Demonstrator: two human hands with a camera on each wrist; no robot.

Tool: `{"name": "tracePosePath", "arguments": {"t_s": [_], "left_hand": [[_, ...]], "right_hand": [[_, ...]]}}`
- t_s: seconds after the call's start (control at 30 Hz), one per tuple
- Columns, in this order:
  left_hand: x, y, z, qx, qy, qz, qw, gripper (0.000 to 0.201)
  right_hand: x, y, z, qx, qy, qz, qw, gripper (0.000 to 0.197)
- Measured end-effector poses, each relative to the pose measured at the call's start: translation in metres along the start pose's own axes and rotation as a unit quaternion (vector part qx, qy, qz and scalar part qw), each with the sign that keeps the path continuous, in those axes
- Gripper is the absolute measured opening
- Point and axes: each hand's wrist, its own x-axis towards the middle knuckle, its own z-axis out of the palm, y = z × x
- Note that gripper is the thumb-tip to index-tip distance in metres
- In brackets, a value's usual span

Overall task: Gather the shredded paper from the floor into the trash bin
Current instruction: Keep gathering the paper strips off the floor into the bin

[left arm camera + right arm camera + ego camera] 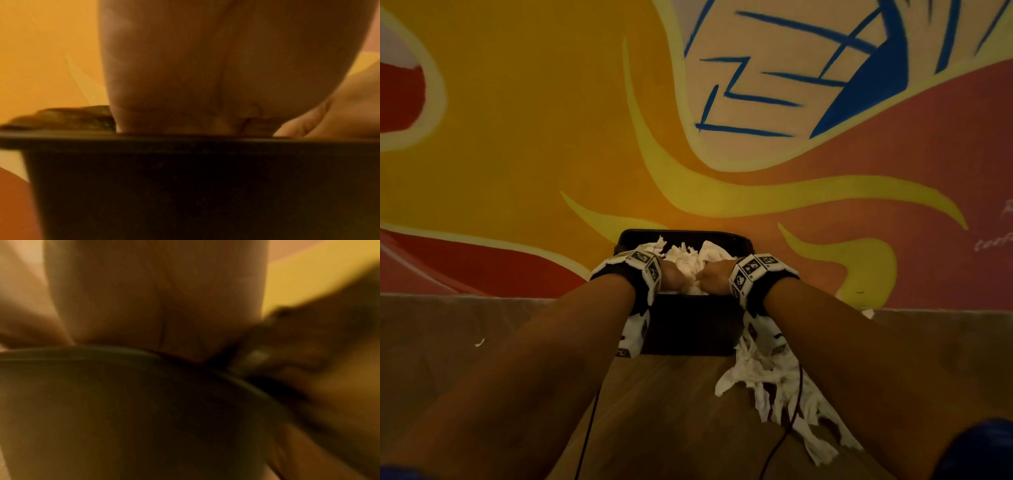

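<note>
A black trash bin (690, 325) stands on the wooden floor against the painted wall, heaped with white shredded paper (688, 255). My left hand (673, 277) and right hand (714, 278) reach side by side down into that heap, knuckles up. The fingers are buried in the paper and below the rim. The left wrist view shows only my left palm (205, 73) above the bin wall (205, 186). The blurred right wrist view shows my right palm (154, 296) over the bin's rim (123, 353). More shredded paper (774, 387) lies in a pile on the floor, right of the bin.
A small paper scrap (480, 342) lies on the floor at the left, another (868, 312) at the foot of the wall on the right. Thin black cables (589, 428) hang from both wrists. A blue shape (979, 452) fills the bottom right corner.
</note>
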Motion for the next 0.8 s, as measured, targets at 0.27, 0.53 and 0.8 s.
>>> {"name": "tracePosePath", "arguments": {"t_s": [0.27, 0.53, 0.8], "left_hand": [[-0.042, -0.014, -0.027, -0.031, 0.03, 0.061, 0.997, 0.048], [-0.08, 0.002, -0.041, 0.009, 0.276, 0.087, 0.957, 0.032], [-0.069, 0.094, 0.048, -0.081, 0.114, 0.35, 0.926, 0.016]], "right_hand": [[-0.043, 0.012, -0.006, 0.13, 0.158, -0.063, 0.977, 0.053], [-0.109, 0.037, -0.001, 0.143, 0.348, -0.074, 0.923, 0.026], [-0.145, 0.083, 0.084, 0.175, 0.247, 0.017, 0.953, 0.013]]}}
